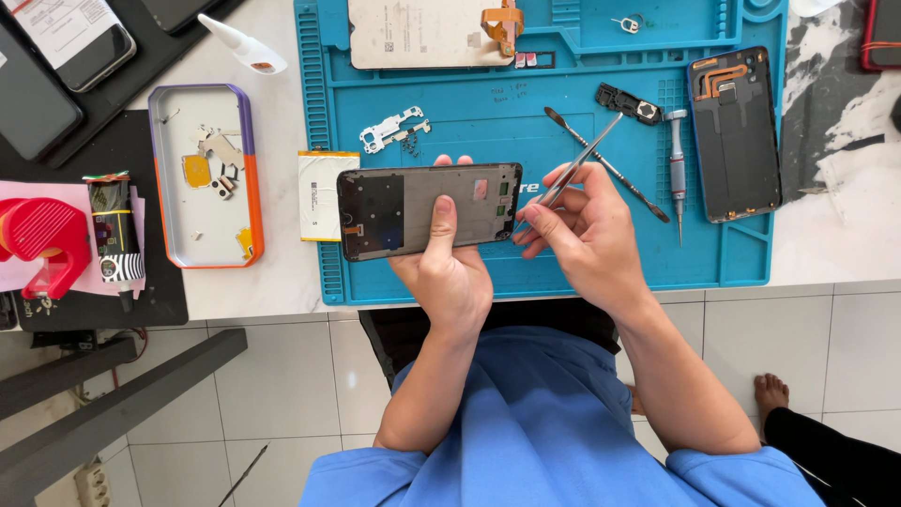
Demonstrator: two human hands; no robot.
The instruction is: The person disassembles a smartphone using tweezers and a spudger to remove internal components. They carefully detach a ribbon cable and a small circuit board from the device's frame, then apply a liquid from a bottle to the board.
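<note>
My left hand holds a dark phone frame flat above the blue work mat, thumb pressed on its inner face. My right hand grips metal tweezers, their tips at the frame's right end. On the mat lie a spudger, a small screwdriver, a black back cover, a screen panel and a metal bracket.
A parts tray with small pieces sits left of the mat, a battery beside it. Glue tube, red tape holder, glue bottle and phones lie far left. Another person's foot is at lower right.
</note>
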